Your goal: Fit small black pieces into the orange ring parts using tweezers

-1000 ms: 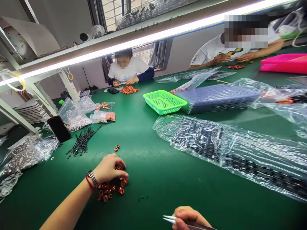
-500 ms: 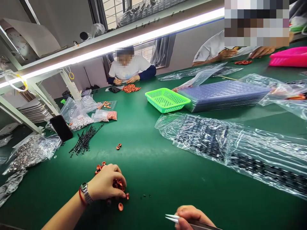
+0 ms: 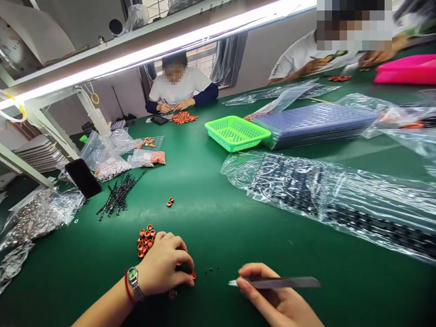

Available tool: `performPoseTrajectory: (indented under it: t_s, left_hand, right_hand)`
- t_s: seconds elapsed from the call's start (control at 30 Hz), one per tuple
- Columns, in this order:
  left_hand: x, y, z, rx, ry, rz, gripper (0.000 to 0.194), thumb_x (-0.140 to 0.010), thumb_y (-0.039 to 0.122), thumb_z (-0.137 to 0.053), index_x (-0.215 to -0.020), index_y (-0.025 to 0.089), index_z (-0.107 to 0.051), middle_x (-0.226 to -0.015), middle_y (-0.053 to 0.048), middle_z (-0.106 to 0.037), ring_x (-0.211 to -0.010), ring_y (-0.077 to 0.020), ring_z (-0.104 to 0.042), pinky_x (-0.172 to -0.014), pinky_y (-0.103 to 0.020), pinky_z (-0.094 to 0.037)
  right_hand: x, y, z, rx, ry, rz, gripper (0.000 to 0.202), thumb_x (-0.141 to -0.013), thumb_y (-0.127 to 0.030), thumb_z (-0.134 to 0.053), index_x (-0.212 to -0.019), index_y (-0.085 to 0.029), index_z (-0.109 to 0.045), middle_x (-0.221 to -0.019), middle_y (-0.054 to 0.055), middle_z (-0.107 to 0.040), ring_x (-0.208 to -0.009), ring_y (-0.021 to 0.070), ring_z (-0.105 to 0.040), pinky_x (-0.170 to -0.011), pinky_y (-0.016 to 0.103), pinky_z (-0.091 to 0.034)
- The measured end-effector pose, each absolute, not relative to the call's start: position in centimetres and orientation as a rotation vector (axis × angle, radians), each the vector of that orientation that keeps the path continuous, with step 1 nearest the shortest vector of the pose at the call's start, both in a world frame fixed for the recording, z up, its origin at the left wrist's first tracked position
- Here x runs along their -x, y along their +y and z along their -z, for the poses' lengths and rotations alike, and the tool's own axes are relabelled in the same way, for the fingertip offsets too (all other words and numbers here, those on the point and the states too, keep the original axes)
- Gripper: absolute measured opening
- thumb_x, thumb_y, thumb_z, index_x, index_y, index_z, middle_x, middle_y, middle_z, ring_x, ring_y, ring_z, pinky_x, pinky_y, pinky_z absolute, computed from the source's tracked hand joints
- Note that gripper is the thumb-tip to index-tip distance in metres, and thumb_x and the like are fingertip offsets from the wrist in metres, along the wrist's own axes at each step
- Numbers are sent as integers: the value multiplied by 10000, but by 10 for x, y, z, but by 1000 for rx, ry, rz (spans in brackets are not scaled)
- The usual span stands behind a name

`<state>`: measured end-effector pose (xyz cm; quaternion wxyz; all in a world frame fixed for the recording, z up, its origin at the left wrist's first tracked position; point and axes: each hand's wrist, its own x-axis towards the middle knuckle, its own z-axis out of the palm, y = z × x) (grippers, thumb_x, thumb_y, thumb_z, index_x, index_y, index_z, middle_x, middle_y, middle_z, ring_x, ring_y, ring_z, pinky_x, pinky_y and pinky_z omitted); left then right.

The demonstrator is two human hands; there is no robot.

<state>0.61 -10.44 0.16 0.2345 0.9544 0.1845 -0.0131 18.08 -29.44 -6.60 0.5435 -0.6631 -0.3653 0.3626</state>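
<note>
While the left hand point(image 3: 166, 265) cups copper rings point(image 3: 146, 237) and the right hand point(image 3: 272, 299) pinches tweezers point(image 3: 275, 283), loose rings beside the pile could roll off if nudged.

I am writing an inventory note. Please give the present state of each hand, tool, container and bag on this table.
left hand: curled over orange rings, fingertips pinching one
right hand: gripping tweezers, tips pointing at left hand
green basket: upright, looks empty
phone: screen dark, propped tilted
long plastic bag: lying flat, holding black parts
blue trays: stacked
</note>
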Motion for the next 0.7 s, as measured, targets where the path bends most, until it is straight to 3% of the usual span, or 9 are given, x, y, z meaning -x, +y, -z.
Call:
performPoseTrajectory:
  t_s: [0.13,0.3,0.4,0.53,0.63,0.7]
  left_hand:
    - [-5,-104,2,-2621,459,-1,294,-673,332,-953,-885,236,-775,-940,-13,-650,-918,-219,-558,-911,-404,-346]
    - [-2,-110,2,-2594,425,-98,180,-731,228,-909,-810,222,-747,-919,-5,-662,-909,-209,-578,-925,-399,-363]
    - [4,-118,-4,-2474,382,-47,155,-742,167,-867,-805,192,-727,-911,-21,-685,-854,-189,-603,-804,-302,-426]
    - [15,-126,-11,-2191,182,249,185,-728,78,-837,-716,183,-685,-684,45,-634,-621,-98,-565,-574,-173,-389]
    - [19,-127,-13,-2177,184,387,232,-729,13,-793,-678,181,-642,-617,67,-605,-584,-88,-543,-563,-163,-367]
    - [19,-124,-15,-2236,275,394,236,-715,52,-826,-687,183,-631,-649,58,-640,-626,-106,-563,-584,-176,-367]
  right_hand:
    - [-178,-273,57,1582,-919,-743,407,-914,-633,-581,-841,-237,-636,-700,-1,-617,-601,169,-601,-535,230,-497]
    - [-176,-269,54,1606,-959,-723,380,-939,-596,-563,-846,-233,-623,-737,8,-620,-634,176,-610,-559,249,-497]
    - [-176,-271,56,1611,-991,-712,331,-962,-542,-560,-858,-234,-618,-755,6,-614,-651,174,-609,-571,252,-492]
    - [-174,-273,55,1595,-1026,-664,263,-980,-468,-573,-849,-244,-615,-750,-10,-599,-640,156,-574,-569,240,-469]
    - [-173,-275,53,1581,-1055,-657,250,-991,-444,-566,-842,-250,-616,-759,-16,-592,-649,148,-561,-578,229,-462]
    - [-173,-275,52,1590,-1073,-672,255,-997,-442,-556,-838,-252,-616,-758,-17,-589,-645,145,-553,-572,223,-457]
